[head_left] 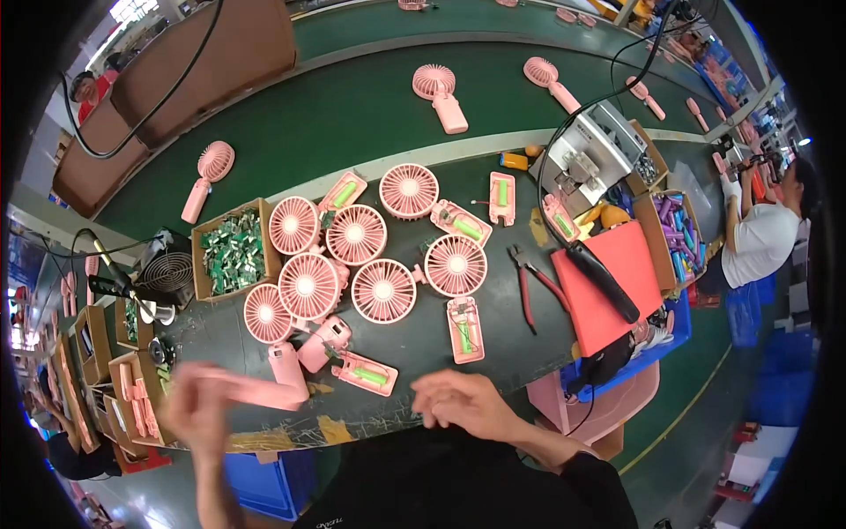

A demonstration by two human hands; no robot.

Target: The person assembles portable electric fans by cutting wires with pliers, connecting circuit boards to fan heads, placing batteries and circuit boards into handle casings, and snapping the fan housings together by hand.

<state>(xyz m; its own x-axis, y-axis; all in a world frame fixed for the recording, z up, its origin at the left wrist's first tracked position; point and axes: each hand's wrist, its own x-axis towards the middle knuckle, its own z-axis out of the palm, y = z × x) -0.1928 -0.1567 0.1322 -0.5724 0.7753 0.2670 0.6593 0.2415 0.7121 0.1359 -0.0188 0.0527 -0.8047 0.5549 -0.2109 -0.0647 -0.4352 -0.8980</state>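
Observation:
My left hand (199, 407), smeared by motion, is over the table's front left edge. Its fingers close around one end of a long pink plastic handle piece (251, 388). Beside that piece stands a pink fan handle (287, 366). My right hand (467, 407) hovers at the front edge with fingers loosely bent and apart, holding nothing I can see. Nearest to it are two opened pink handle shells with green battery cells, one shell (368, 374) to its left and another shell (465, 331) just beyond. Several pink fan heads (384, 291) are clustered further in.
Green circuit boards fill a cardboard box (201, 264) on the left. Red-handled pliers (538, 286), a red pad (608, 286), a grey machine (595, 154) and a box of purple cells (679, 234) are on the right. Behind, a green conveyor (352, 106) carries fans. A co-worker (767, 229) sits far right.

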